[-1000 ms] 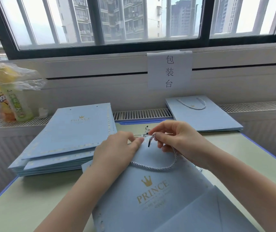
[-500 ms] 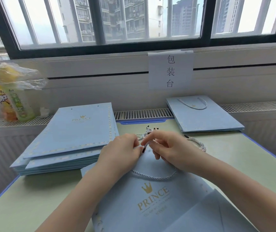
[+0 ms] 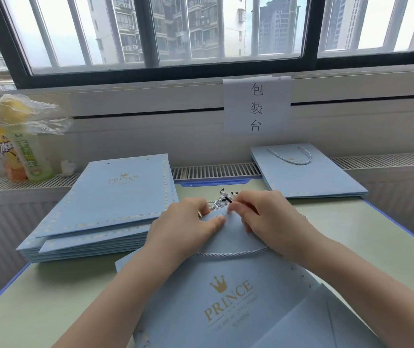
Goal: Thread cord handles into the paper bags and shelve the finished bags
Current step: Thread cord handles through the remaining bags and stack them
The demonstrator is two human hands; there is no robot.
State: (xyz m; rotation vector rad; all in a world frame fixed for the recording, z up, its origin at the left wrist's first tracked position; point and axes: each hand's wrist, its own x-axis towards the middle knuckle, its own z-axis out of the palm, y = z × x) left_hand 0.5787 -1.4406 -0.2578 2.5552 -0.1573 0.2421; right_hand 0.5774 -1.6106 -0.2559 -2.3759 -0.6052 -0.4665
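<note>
A flat light-blue paper bag [image 3: 226,297] with a gold PRINCE crown logo lies before me on the table. A silver-blue cord handle [image 3: 233,253] loops across its upper part. My left hand [image 3: 183,227] grips the bag's top edge. My right hand [image 3: 263,214] pinches a black-tipped cord end [image 3: 227,200] at that top edge. More loose cords [image 3: 219,202] lie bunched just beyond my fingers.
A stack of several handle-less blue bags [image 3: 105,204] lies at left. A finished bag with a cord handle [image 3: 306,172] rests at back right on the radiator ledge. Drink bottles under a plastic bag [image 3: 17,141] stand far left. A paper sign [image 3: 256,106] hangs below the window.
My right hand moved left and down toward the bag's top edge, bringing the cord tip close to my left hand's fingers. The cord loop on the bag stays put.
</note>
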